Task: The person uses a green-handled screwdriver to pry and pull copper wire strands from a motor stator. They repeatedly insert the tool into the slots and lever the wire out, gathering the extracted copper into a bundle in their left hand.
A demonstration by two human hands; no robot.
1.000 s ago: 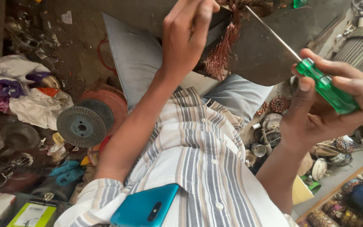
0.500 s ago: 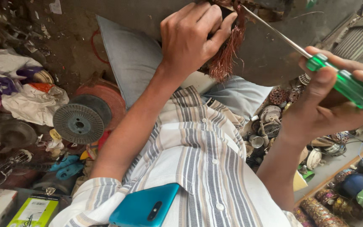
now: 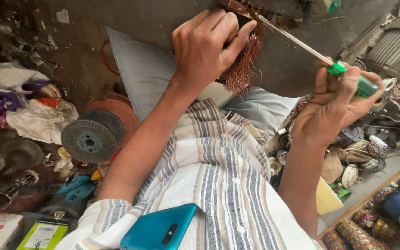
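So the left hand (image 3: 207, 48) clamps down on a frayed copper winding bundle (image 3: 242, 65), pinning it steady while the right hand (image 3: 336, 104), fisted on a green-handled screwdriver (image 3: 348, 76), angles its tip in. Tight spot: wire spool (image 3: 92, 136) sits left, motor parts (image 3: 390, 44) crowd the right.

Soft, even daylight, brightest on the striped shirt (image 3: 218, 185) and paler still to the right of it, toward the light floor strip. Dimmer and muddier above and left of the shirt, with detail lost in the dark clutter and grey ground. Gentle shadow under the left hand (image 3: 207, 48) and along the forearm's underside. Small glare on the green screwdriver handle (image 3: 355, 78) and the teal phone (image 3: 158, 229) below the shirt's chest. Slight softness and wide-angle stretch toward the corners; sharp at the shirt
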